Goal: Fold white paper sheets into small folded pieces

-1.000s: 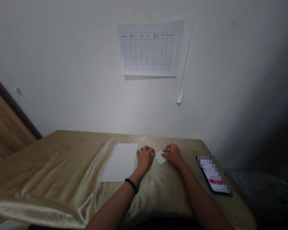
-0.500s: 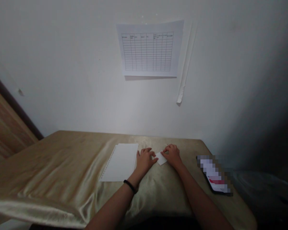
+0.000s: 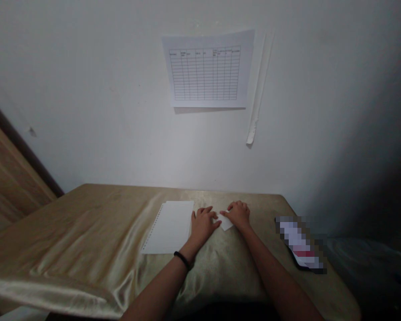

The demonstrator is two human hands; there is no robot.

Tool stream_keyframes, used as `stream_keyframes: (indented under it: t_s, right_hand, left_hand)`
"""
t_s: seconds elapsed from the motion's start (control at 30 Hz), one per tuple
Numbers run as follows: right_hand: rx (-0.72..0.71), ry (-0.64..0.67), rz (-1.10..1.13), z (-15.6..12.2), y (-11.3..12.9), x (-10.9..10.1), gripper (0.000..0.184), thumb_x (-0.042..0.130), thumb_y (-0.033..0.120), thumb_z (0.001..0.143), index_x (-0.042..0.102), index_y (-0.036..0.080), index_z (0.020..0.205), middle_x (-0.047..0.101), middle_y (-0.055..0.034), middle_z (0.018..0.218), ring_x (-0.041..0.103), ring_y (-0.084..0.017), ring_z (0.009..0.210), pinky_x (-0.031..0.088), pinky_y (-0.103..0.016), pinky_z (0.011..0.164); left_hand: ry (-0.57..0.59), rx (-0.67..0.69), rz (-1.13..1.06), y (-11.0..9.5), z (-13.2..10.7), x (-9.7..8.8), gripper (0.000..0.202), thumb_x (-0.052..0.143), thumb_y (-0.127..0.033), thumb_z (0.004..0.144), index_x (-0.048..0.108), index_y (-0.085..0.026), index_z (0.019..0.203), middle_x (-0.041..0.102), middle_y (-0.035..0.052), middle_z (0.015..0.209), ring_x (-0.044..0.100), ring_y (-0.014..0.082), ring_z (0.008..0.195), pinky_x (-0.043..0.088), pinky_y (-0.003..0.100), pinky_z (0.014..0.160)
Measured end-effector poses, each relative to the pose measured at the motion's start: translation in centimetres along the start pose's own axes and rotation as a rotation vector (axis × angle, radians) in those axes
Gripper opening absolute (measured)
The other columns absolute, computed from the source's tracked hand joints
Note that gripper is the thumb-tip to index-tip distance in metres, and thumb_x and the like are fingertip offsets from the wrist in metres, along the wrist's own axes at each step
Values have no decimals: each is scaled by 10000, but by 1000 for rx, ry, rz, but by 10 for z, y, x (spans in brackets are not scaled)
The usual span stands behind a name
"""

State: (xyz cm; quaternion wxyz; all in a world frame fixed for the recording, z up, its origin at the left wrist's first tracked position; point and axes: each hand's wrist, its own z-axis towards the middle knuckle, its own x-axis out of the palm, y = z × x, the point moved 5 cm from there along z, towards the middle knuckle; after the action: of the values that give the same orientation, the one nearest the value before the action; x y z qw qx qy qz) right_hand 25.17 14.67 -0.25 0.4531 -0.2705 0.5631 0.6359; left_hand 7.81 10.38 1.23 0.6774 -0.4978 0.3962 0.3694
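Note:
A small piece of white folded paper (image 3: 226, 224) lies on the satin-covered table between my two hands. My left hand (image 3: 203, 223), a black band at its wrist, has its thumb and index finger close together at the left edge of the paper; its other fingers curve over the cloth. From the far right side, my right hand (image 3: 239, 215) presses its thumb onto the paper's upper part, with its fingers curled behind. The right hand covers part of the paper. Left of my left hand are loose white sheets (image 3: 170, 227) with punched holes along one side.
A phone (image 3: 300, 245), partly pixelated, lies near the right edge of the table (image 3: 96, 223). The gold cloth is wrinkled at the left. A printed table sheet (image 3: 209, 69) hangs on the wall behind, beside a loose white strip (image 3: 256, 96). Wooden furniture (image 3: 10, 174) stands at far left.
My right thumb has shifted slightly left and up over the small paper, covering more of its top. My left hand stays at the paper's left edge. The view has moved slightly.

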Motion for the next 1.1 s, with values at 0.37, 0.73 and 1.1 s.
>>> stream_keyframes:
  t_s: [0.37,0.73,1.1]
  right_hand:
    - [36,36,35,13,-13,2,127,678,362,788,765,289,847,712,-35,1050,564,-262,1112,376,-394,975]
    - [26,26,21,10,-11,1,83,668,328,806,726,276,836,727,-19,1017,560,-246,1093,355,-375,948]
    - [-44,35,46,5,-15,-2,50,686,293,796,710,254,816,714,-12,1010,564,-224,1079,371,-330,935]
  left_hand:
    - [-6,1,4,0,-1,1,203,716,-453,834,731,-318,984,572,-16,1439,432,299,1348,236,595,1142]
    - [3,-18,17,-3,0,1,216,680,-459,853,737,-313,1001,569,-5,1443,416,305,1360,232,588,1146]
    - [-13,-9,6,-7,0,2,185,655,-399,892,711,-312,1045,609,6,1382,438,285,1329,218,616,1139]
